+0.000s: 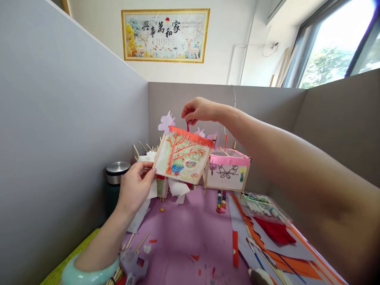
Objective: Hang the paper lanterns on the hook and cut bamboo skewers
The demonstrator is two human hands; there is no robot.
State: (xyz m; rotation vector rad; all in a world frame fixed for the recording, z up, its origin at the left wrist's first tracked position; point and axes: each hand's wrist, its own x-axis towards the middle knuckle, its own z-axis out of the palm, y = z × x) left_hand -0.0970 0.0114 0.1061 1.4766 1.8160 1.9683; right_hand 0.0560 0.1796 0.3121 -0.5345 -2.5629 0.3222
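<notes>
Lantern is held up in the air above the purple worktop, clear of the scraps, so that its painted side can be seen square on. It is hung from a short red loop, which is pinched between thumb and fingers of the right hand, closed tight on the loop from above. The lower left corner is steadied by the left hand, whose fingers are curled lightly round the stick frame at that edge, and the lantern is tilted, left side up toward the camera. The panel is painted with an orange-red tree over green and blue patches, an orange fringe is run along the top edge, and pale purple paper flowers are stuck at the upper corners. Just behind and to the right, a second lantern is seen standing, with a pink band and a butterfly outline not yet coloured. A steel-lidded flask is set at the left, paint pots at the middle, red and orange paper strips at the right.
</notes>
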